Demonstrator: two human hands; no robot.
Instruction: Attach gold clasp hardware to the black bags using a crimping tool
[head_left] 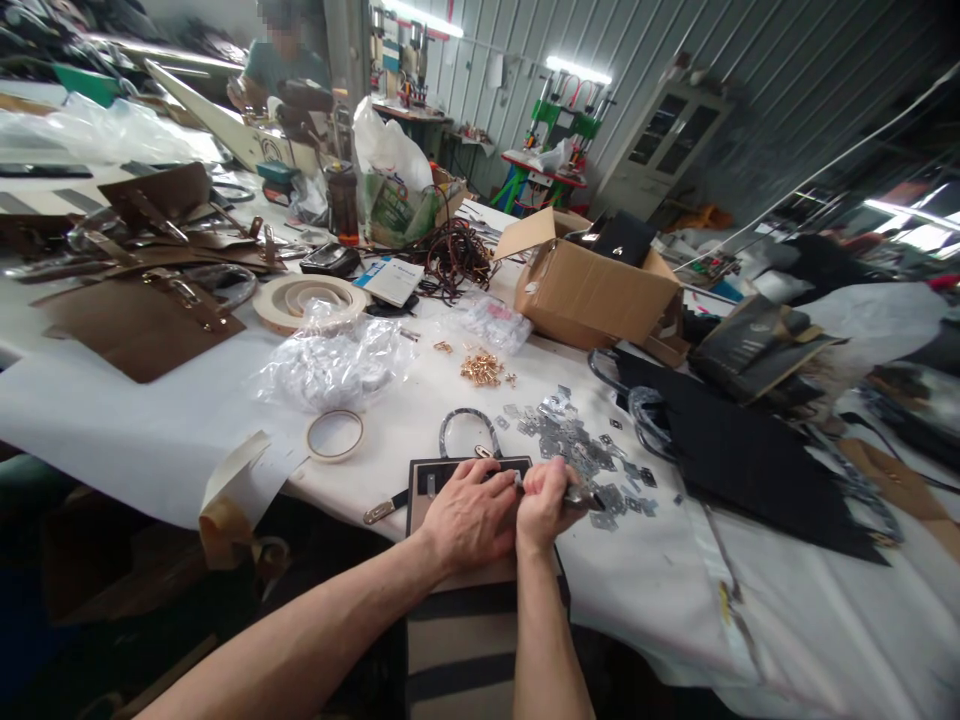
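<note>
A black-and-beige bag panel (465, 650) lies across the table's front edge, its lower part hanging toward me. My left hand (472, 510) rests on it, fingers stretched out near the dark top band. Close beside it, my right hand (545, 500) is closed around a dark metal tool (585, 495) whose end sticks out to the right; its kind and working tip are hidden. A handle (469, 418) in clear wrap arches up behind the panel. At the panel's left side shows a strap with a gold-coloured end (382, 510). Flat metal plates (574, 440) lie scattered right of my hands.
Small gold-coloured fasteners (482, 368) are piled behind. Tape rolls (335, 436) and a plastic bag (337, 360) are at left, with brown leather pieces (142, 320) beyond. A cardboard box (592, 300) stands behind; a black panel (757, 450) lies right. A person (285, 65) sits far left.
</note>
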